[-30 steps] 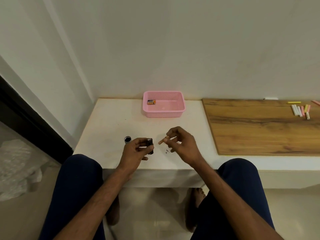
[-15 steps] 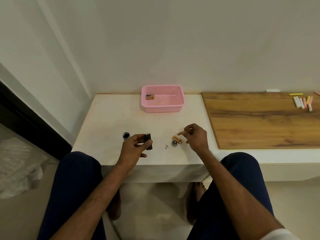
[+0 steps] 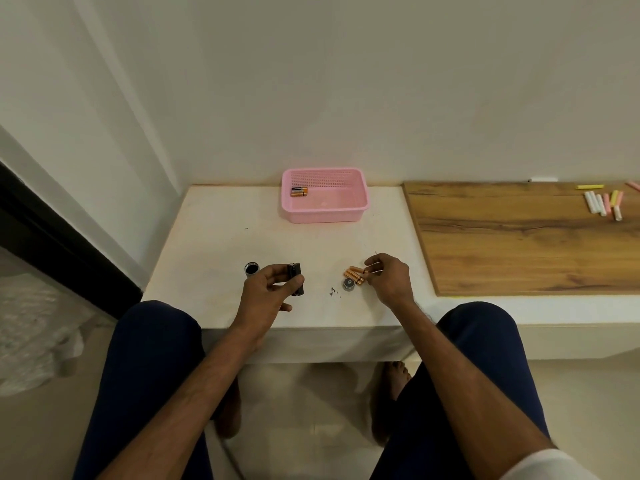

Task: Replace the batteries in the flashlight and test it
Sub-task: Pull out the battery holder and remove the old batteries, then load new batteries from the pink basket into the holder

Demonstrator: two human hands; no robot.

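Knees: dark blue trousers, either side of the forearms, at the near edge of the table.
L hand: grips the flashlight body, thumb across the front, fingers wrapped behind. Body is roughly upright, over the table's front part. Same grip & spot as 1 s ago.
R hand: low on the table, well apart from L hand. 1 s ago it was raised beside the flashlight body w/ an orange cell in its fingertips. Fingertips now curl at the right end of the orange batteries. Pinching one or already let go: can't tell.
Orange batteries: small cluster lying flat, not seen 1 s ago, in view since 0.5 s ago.
Grey round part: on the table, just in front of the cluster.
Black cap: on the table, just left of L hand.
Table: white.
Pink basket: at the back by the wall, spare cells in its back-left corner.
Wood board: right side, chalk sticks at its far end.
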